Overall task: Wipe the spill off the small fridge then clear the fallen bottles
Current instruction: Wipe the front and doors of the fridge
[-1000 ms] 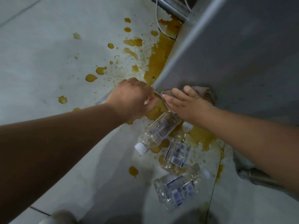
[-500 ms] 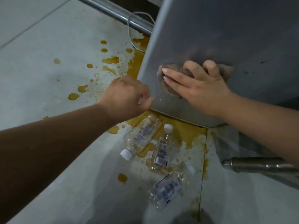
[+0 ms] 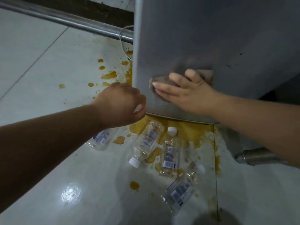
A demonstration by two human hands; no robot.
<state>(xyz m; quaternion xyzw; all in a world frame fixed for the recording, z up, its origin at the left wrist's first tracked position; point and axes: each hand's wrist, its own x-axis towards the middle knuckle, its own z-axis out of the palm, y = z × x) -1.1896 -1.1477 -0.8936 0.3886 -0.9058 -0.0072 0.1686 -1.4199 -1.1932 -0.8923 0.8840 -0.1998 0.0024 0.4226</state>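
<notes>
Fridge (image 3: 211,38) stands on the tiled floor (image 3: 40,70); the right hand (image 3: 186,93) presses a cloth (image 3: 164,80) flat-fingered near its lower left corner. The left hand (image 3: 120,103), fingers curled and holding nothing, hovers beside that corner. Four bottles (image 3: 146,142) lie in the spill (image 3: 188,132) below.

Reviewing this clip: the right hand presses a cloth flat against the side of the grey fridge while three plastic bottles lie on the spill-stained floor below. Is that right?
Not quite: the head view shows four bottles, not three. Besides the three right of the left hand, a fourth lies partly hidden under that forearm. The rest holds: the right hand presses the cloth flat on the fridge.
</notes>
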